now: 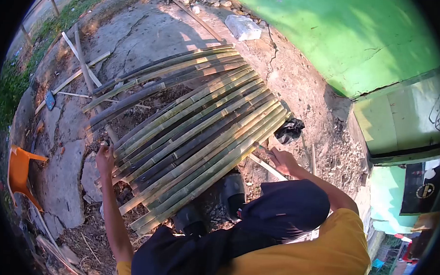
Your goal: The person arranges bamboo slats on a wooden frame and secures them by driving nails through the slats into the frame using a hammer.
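A mat of several long split bamboo slats (pixel 196 126) lies on the cracked ground, running from lower left to upper right. My left hand (pixel 104 159) is closed in a fist at the mat's left edge, around the end of a slat. At the right edge my right hand (pixel 282 160) pinches the outermost slat, with a thin pale strip (pixel 268 166) just under it. My black boots (pixel 231 189) stand against the mat's near side, partly under it.
A green wall (pixel 352 40) rises on the right. A black bag (pixel 289 129) lies by the mat's right end. Loose sticks (pixel 80 67) and a small blade (pixel 50 99) lie at left, an orange plastic chair (pixel 19 170) further left, a white block (pixel 243 27) at the top.
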The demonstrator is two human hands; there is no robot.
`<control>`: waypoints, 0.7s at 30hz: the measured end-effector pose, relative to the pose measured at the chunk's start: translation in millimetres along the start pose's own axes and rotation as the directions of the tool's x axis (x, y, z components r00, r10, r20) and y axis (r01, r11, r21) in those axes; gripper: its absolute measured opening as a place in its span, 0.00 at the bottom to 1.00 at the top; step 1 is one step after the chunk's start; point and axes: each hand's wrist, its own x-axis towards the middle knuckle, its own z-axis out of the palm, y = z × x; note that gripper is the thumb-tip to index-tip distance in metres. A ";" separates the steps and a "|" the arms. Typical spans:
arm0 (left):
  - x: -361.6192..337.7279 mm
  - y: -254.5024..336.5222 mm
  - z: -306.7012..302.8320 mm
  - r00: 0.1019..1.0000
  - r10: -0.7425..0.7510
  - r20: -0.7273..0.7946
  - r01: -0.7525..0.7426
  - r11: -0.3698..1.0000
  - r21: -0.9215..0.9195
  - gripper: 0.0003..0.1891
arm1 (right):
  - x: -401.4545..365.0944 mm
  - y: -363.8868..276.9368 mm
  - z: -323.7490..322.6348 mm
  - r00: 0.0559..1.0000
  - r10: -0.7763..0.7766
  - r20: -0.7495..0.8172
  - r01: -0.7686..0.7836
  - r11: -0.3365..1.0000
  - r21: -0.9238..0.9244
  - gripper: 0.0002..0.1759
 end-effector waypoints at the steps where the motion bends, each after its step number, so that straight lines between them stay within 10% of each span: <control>1: -1.4 0.7 2.9 1.000 0.015 0.008 -0.015 1.000 -0.002 0.14 | -30.5 14.6 22.9 0.989 0.107 -0.100 -0.098 0.991 0.092 0.16; 7: -0.9 5.0 -3.9 0.987 0.154 -0.046 -0.145 0.977 0.154 0.15 | -120.3 26.9 195.1 0.688 0.725 -0.038 -0.649 0.638 0.414 0.15; 21: 11.2 -12.8 -15.9 1.000 0.003 0.028 -0.004 1.000 0.011 0.10 | 11.9 -143.4 295.6 0.691 0.633 0.347 -0.656 0.348 0.670 0.15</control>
